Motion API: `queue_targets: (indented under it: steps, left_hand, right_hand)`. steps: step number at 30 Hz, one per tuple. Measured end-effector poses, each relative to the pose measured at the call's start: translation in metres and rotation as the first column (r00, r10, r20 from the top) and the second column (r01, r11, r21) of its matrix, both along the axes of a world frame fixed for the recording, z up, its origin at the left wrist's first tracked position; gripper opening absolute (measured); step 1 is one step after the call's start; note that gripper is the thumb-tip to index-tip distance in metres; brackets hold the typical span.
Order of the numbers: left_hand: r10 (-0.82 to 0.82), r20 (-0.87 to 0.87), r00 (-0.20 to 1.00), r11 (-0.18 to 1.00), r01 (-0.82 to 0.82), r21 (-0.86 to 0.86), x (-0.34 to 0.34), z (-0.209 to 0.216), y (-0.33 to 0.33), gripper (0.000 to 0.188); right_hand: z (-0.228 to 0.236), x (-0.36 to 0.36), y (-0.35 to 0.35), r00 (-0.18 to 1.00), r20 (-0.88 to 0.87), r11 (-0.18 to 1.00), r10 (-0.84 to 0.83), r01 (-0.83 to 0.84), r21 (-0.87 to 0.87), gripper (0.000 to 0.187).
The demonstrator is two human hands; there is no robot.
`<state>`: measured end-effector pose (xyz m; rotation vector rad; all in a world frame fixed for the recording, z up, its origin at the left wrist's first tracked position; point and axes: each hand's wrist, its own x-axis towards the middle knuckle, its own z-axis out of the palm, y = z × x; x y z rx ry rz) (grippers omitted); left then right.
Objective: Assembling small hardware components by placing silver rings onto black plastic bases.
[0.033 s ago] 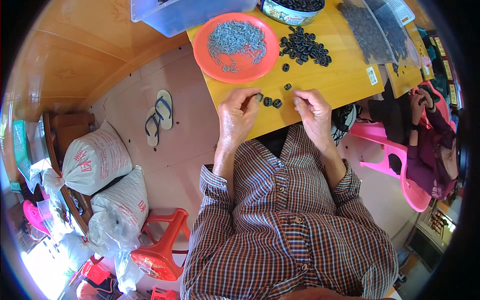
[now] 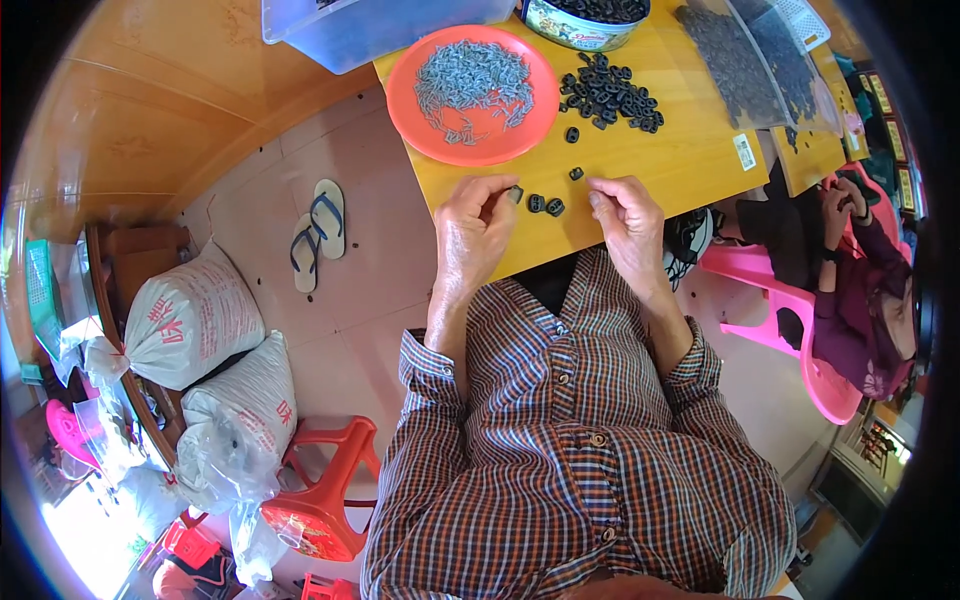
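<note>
My left hand is at the table's near edge, thumb and forefinger pinched on a small black plastic part. To its right, two black plastic parts with holes lie side by side on the tabletop. Another single black part rests a little farther back. My right hand hovers over the near edge with thumb and forefinger pressed together; whatever is between them is too small to make out. Beyond my left hand stands an orange-red plate holding many small grey metal pins or screws.
A pile of black parts lies right of the plate, behind it a round tin. A blue-tinted plastic bin is at the back left, trays of dark parts at the right. Another person sits on a pink chair.
The black part in my left fingers has shifted very slightly to the left. Otherwise both hands are almost where they were.
</note>
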<state>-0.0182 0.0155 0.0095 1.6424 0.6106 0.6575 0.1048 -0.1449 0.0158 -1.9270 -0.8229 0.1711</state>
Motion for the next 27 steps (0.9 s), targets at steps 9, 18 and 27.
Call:
queue_targets:
  steps: [9,18,27]
  left_hand:
    - [-0.093,-0.136,0.986,0.951,0.128,0.280,-0.001,0.003,-0.002,0.012]
    - [-0.122,-0.147,0.982,0.920,0.167,0.354,-0.002,0.002,-0.001,0.016]
    - [-0.009,-0.128,0.992,0.941,0.051,0.334,0.000,0.001,-0.006,0.016]
  right_hand:
    - [0.007,0.011,0.020,0.943,0.331,0.959,0.021,0.074,-0.272,0.018]
    - [0.008,0.017,0.019,0.951,0.304,0.949,0.050,0.050,-0.312,0.013]
    - [0.021,0.007,0.013,0.792,-0.610,0.999,-0.035,0.016,-0.036,0.017]
